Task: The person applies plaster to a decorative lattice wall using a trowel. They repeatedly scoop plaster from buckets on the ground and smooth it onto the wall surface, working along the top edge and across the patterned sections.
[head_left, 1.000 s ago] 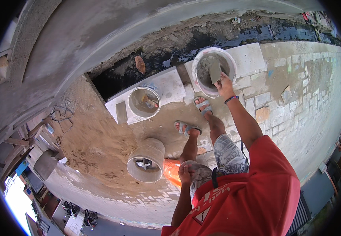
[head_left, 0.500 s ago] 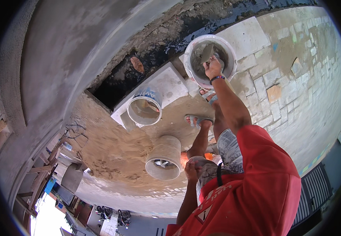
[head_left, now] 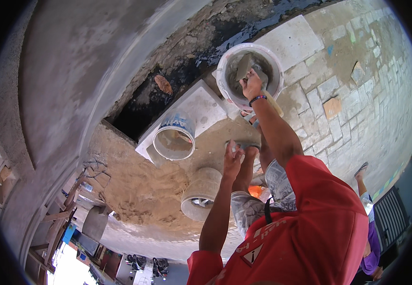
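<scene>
My right hand (head_left: 252, 86) is closed on a trowel and reaches over a white bucket (head_left: 222, 78) of wet grey mortar (head_left: 234, 84). The trowel's grey blade (head_left: 244, 65) sits above the mortar, inside the rim. Beside this hand, a second flat grey tool (head_left: 263, 79) leans in the bucket, and a pale handle (head_left: 274, 103) sticks out over the near rim. My left hand (head_left: 233, 159) is raised in front of my legs, its fingers loosely bent and apart, with nothing seen in them. It is nearest to my sandalled foot.
A clear-sided bucket (head_left: 194, 140) stands on a pale slab (head_left: 205, 102) beside a dark, wet trench (head_left: 141, 102). Nearer is a dusty bucket (head_left: 201, 189), by loose sand (head_left: 144, 190). Stone paving (head_left: 322, 130) spreads right, where another person (head_left: 371, 247) is at the edge.
My left hand has lifted away from my lap, up and forward. The right hand and trowel have shifted slightly left within the bucket. Another person has come into view at the right.
</scene>
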A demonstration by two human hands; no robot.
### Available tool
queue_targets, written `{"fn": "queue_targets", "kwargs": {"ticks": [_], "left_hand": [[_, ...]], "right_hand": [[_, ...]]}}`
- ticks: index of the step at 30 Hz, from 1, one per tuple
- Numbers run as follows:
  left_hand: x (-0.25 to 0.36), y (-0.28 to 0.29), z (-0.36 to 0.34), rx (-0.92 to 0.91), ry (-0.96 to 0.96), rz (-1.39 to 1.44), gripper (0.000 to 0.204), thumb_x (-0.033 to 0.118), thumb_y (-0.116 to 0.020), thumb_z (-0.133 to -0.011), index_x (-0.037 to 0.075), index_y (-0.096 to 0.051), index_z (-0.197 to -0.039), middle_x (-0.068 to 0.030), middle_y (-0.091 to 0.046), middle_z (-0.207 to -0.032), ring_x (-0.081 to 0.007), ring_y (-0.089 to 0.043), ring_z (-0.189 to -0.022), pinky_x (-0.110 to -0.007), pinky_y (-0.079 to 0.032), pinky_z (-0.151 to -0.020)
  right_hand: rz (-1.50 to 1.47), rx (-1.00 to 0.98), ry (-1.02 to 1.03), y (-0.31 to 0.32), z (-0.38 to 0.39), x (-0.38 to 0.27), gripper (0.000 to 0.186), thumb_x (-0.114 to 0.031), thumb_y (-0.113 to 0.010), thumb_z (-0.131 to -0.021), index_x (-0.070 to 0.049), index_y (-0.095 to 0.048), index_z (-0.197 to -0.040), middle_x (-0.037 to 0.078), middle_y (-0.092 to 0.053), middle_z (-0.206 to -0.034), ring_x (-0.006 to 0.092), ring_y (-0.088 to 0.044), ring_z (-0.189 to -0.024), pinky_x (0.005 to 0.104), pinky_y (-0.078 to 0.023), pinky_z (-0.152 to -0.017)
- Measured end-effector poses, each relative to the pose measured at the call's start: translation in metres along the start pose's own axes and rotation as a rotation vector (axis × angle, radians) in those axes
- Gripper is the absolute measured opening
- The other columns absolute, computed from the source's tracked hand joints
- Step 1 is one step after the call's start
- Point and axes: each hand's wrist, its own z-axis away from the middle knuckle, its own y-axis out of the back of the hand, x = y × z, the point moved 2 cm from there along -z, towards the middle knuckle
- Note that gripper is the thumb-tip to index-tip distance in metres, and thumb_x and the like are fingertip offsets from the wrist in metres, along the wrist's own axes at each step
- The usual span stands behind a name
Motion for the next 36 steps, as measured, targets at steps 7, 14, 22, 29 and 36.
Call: {"fn": "queue_targets", "kwargs": {"ticks": [7, 14, 22, 29, 36], "left_hand": [[0.088, -0.033, -0.144, 0.134, -0.053, -0.356, 0.083, 0.010, -0.058, -0.092, 0.007, -0.003, -0.153, -0.0247, -0.050, -0.137, -0.0323, -0.056, -0.117, -0.036, -0.042, -0.097], [0.088, -0.043, -0.147, 0.148, -0.071, -0.425, 0.092, 0.003, -0.060, -0.088, 0.008, 0.006, -0.152, -0.0257, -0.040, -0.145, -0.0389, -0.045, -0.129, -0.041, -0.039, -0.104], [0.087, -0.030, -0.149, 0.063, -0.053, -0.456, 0.094, 0.008, -0.062, -0.089, 0.011, 0.007, -0.153, -0.0237, -0.040, -0.146, -0.0372, -0.045, -0.131, -0.040, -0.037, -0.106], [0.085, -0.016, -0.141, 0.057, -0.306, -0.564, 0.089, 0.012, -0.062, -0.090, 0.011, 0.000, -0.154, -0.0266, -0.041, -0.144, -0.0381, -0.052, -0.123, -0.039, -0.040, -0.103], [0.014, 0.055, -0.011, 0.102, 0.116, -0.247, 0.080, 0.009, -0.059, -0.088, 0.007, -0.012, -0.153, -0.0237, -0.059, -0.126, -0.0318, -0.061, -0.112, -0.037, -0.044, -0.098]], "right_hand": [[0.297, 0.110, 0.086, -0.018, 0.025, -0.010, 0.039, -0.004, -0.051, -0.093, -0.011, -0.058, -0.131, 0.002, -0.064, -0.102, 0.0122, -0.058, -0.078, 0.0271, -0.047, -0.061], [0.434, 0.077, 0.143, -0.016, 0.023, -0.001, 0.037, -0.005, -0.055, -0.092, -0.009, -0.061, -0.128, 0.004, -0.064, -0.101, 0.0118, -0.056, -0.076, 0.0267, -0.048, -0.056], [0.626, 0.052, -0.045, -0.016, 0.024, -0.013, 0.037, -0.014, -0.056, -0.092, -0.013, -0.061, -0.128, 0.001, -0.061, -0.120, 0.0178, -0.056, -0.098, 0.0326, -0.046, -0.081], [0.629, -0.142, -0.258, 0.018, -0.017, -0.038, 0.028, -0.019, -0.049, -0.094, -0.009, -0.067, -0.113, 0.003, -0.064, -0.097, 0.0149, -0.060, -0.076, 0.0312, -0.049, -0.061], [0.254, -0.372, -0.499, 0.028, 0.092, -0.108, 0.031, -0.017, -0.044, -0.099, -0.002, -0.055, -0.123, 0.012, -0.066, -0.110, 0.0211, -0.066, -0.098, 0.0375, -0.055, -0.084]]}}
